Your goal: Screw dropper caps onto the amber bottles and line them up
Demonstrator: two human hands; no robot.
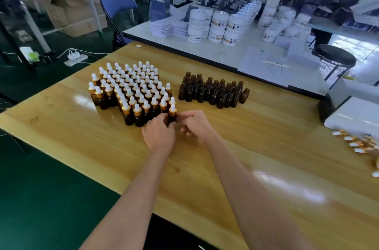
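Tabletop [205, 167]: left hand [159, 134] grips bottle [172, 116]; jar labels [219, 22] blurred.

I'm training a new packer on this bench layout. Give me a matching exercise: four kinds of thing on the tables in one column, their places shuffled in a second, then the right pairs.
Things
1. capped bottles
2. uncapped bottles
3. loose dropper caps
4. white jars

Places
A. on the white table behind
B. at the right edge of the wooden table
C. left block on the wooden table, one gripped by the left hand
D. right block, mid wooden table

Pairs: 1-C, 2-D, 3-B, 4-A
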